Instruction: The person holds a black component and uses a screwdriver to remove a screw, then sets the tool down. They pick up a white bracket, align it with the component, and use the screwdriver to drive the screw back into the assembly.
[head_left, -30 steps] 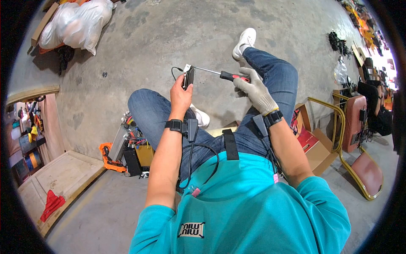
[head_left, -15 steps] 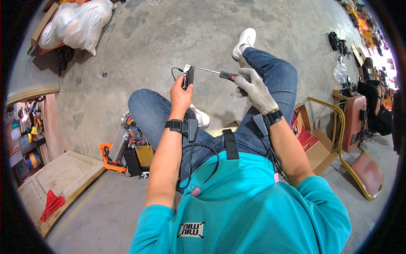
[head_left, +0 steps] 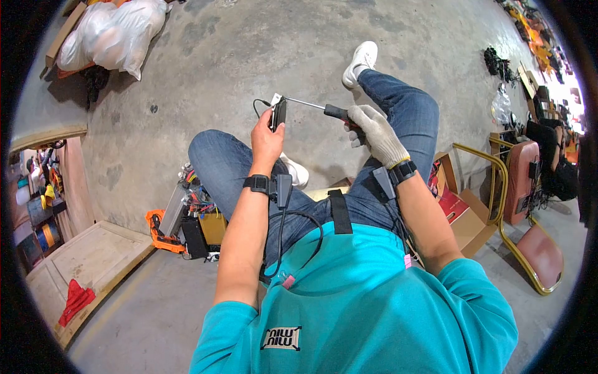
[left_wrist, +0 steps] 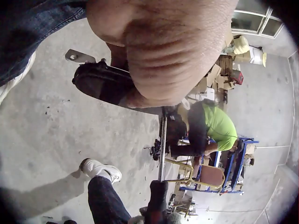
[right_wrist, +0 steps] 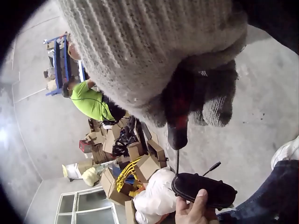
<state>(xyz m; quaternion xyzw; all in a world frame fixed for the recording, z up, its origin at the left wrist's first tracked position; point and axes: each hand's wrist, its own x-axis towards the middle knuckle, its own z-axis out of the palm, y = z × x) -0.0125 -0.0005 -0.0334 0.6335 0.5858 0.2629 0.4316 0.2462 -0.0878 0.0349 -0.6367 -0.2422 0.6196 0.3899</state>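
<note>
My bare left hand (head_left: 266, 148) grips a black oblong device (head_left: 280, 115), its thumb along one side. A thin black cable (head_left: 256, 106) loops from its upper end. In the left wrist view a flat metal tab (left_wrist: 79, 56) with a hole sticks out of one end. My right hand (head_left: 379, 136), in a pale knitted glove, holds a screwdriver (head_left: 335, 112) by its black and red handle. The shaft runs level to the left, and its tip meets the device's upper end. In the right wrist view the gloved fingers curl around the handle, and the device (right_wrist: 205, 189) lies beyond the tip.
Both hands work above the person's spread knees. Left of them are an orange tool case (head_left: 165, 232) and loose parts, with a wooden panel (head_left: 93, 268) nearby. An open carton (head_left: 467, 218) and a gold-framed chair (head_left: 501, 181) stand right. Another person in a lime shirt (left_wrist: 219, 126) bends over behind.
The right fingers have shifted on the screwdriver handle, from loosely extended to closed around it, covering more of the red part. The left hand and device stay in place.
</note>
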